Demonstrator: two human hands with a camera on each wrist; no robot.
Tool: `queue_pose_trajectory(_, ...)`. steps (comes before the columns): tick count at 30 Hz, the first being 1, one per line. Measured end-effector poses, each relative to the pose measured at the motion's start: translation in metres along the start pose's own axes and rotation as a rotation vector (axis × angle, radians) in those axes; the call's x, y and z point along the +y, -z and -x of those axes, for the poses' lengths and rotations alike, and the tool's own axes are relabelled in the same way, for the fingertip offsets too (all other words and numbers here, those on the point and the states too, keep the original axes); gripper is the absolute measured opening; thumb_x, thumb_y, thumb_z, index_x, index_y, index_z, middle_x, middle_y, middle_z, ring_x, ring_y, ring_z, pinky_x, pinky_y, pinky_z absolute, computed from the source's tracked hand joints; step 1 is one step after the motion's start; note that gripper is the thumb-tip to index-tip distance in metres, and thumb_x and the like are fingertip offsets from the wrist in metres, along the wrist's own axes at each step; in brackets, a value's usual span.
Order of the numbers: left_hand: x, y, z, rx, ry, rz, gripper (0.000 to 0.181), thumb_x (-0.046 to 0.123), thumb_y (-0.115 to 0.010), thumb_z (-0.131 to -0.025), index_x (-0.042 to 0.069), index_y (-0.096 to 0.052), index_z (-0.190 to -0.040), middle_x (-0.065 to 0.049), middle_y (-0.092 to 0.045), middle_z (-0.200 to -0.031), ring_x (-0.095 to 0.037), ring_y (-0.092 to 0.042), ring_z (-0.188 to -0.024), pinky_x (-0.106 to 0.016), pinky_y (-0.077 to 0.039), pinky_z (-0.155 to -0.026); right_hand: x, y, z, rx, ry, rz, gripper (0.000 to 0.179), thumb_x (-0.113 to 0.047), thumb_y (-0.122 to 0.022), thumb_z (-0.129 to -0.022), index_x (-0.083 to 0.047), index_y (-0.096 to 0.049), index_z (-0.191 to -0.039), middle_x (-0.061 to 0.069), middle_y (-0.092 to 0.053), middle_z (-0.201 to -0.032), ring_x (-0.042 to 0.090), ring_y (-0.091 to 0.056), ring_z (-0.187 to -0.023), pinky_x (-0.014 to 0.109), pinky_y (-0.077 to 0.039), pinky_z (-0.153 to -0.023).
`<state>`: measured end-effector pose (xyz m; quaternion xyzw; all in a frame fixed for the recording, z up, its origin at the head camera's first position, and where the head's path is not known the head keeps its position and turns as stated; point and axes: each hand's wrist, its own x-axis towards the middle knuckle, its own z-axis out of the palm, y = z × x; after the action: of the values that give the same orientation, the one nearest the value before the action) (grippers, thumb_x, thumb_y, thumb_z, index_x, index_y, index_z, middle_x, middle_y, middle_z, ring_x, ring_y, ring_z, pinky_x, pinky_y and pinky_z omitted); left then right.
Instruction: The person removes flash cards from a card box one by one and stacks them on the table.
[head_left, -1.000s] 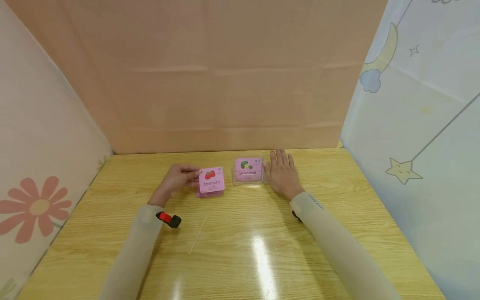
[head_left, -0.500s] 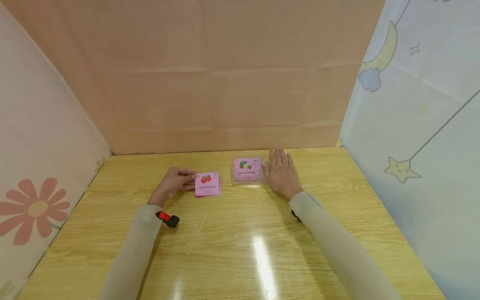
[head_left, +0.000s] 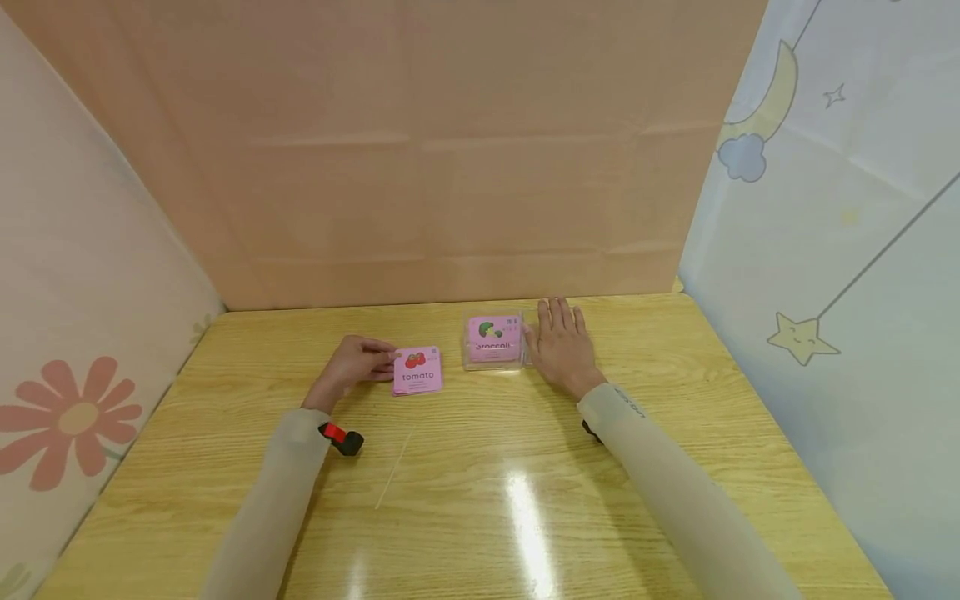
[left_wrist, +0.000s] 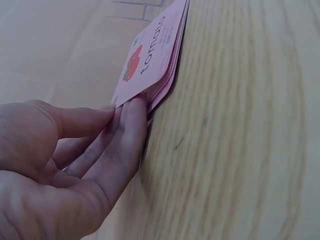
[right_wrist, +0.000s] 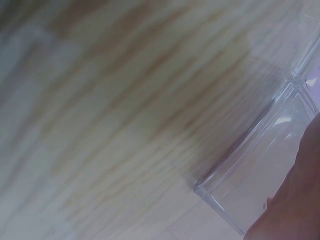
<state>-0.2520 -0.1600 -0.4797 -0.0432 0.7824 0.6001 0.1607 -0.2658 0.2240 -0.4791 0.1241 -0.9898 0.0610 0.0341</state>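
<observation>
A pink tomato card (head_left: pixel 417 370) tops a small stack on the table, left of the middle. My left hand (head_left: pixel 357 368) pinches its left edge. In the left wrist view, the thumb is at the corner of the card (left_wrist: pixel 150 55) and the other fingers reach beneath it, beside the pink cards below. To the right stands a clear plastic box (head_left: pixel 492 364) holding pink cards, a broccoli card (head_left: pixel 495 333) foremost. My right hand (head_left: pixel 564 346) rests with straight fingers at the box's right side. The right wrist view shows part of that hand (right_wrist: pixel 292 200) over clear plastic (right_wrist: pixel 250 165).
The wood-grain table (head_left: pixel 480 467) ends against a tan back panel (head_left: pixel 450 167). Patterned white panels stand at the left (head_left: pixel 75 250) and right (head_left: pixel 847 250). A thin pale strip (head_left: pixel 393 471) lies in front of the stack.
The tomato card has come down from a raised, tilted position over the pink stack and now lies nearly squared on it. The right hand and the box stay in place.
</observation>
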Motion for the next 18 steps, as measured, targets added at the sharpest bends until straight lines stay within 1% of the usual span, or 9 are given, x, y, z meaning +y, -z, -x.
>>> queue_pose_trajectory(6, 0.0015, -0.0025, -0.0001, 0.027, 0.007, -0.063, 0.034, 0.009, -0.064, -0.105, -0.010, -0.066, -0.132, -0.019, -0.075, -0.111, -0.012, -0.073, -0.080, -0.029, -0.066, -0.078, 0.0013, -0.0012, -0.0005, 0.013, 0.007, 0.012, 0.076, -0.051, -0.011, -0.113, 0.001, -0.010, -0.168, 0.026, -0.013, -0.175, 0.043, -0.006, -0.165, 0.060, -0.002, -0.135)
queue_pose_trajectory(9, 0.0033, -0.0046, 0.0007, 0.046, 0.007, -0.101, 0.033, 0.010, -0.064, -0.105, -0.009, -0.067, -0.131, -0.021, -0.075, -0.114, -0.012, -0.073, -0.080, -0.028, -0.066, -0.077, 0.0009, 0.0005, 0.0008, 0.015, 0.004, 0.007, 0.074, -0.050, -0.013, -0.113, 0.001, -0.011, -0.167, 0.026, -0.013, -0.175, 0.043, -0.007, -0.165, 0.060, -0.002, -0.135)
queue_pose_trajectory(12, 0.0053, -0.0065, 0.0017, 0.065, 0.007, -0.135, 0.033, 0.011, -0.065, -0.104, -0.009, -0.068, -0.130, -0.025, -0.074, -0.120, -0.012, -0.072, -0.081, -0.027, -0.066, -0.078, 0.0002, 0.0016, 0.0016, 0.002, -0.003, 0.001, 0.075, -0.051, -0.013, -0.113, 0.000, -0.008, -0.168, 0.025, -0.012, -0.176, 0.041, -0.004, -0.166, 0.058, -0.001, -0.136)
queue_pose_trajectory(15, 0.0072, -0.0079, 0.0034, 0.086, 0.010, -0.184, 0.033, 0.013, -0.066, -0.104, -0.007, -0.069, -0.129, -0.025, -0.073, -0.125, -0.014, -0.072, -0.084, -0.028, -0.066, -0.079, -0.0001, 0.0016, 0.0009, -0.010, -0.004, 0.003, 0.076, -0.052, -0.010, -0.113, -0.001, -0.005, -0.168, 0.024, -0.010, -0.176, 0.041, -0.003, -0.166, 0.058, 0.001, -0.136)
queue_pose_trajectory(18, 0.0085, -0.0093, 0.0048, 0.104, 0.015, -0.232, 0.032, 0.016, -0.068, -0.103, -0.005, -0.071, -0.127, -0.025, -0.073, -0.125, -0.014, -0.072, -0.086, -0.027, -0.066, -0.078, -0.0012, 0.0026, 0.0019, -0.007, -0.005, 0.005, 0.076, -0.053, -0.009, -0.113, -0.001, -0.005, -0.168, 0.024, -0.010, -0.176, 0.041, -0.005, -0.166, 0.057, 0.000, -0.136)
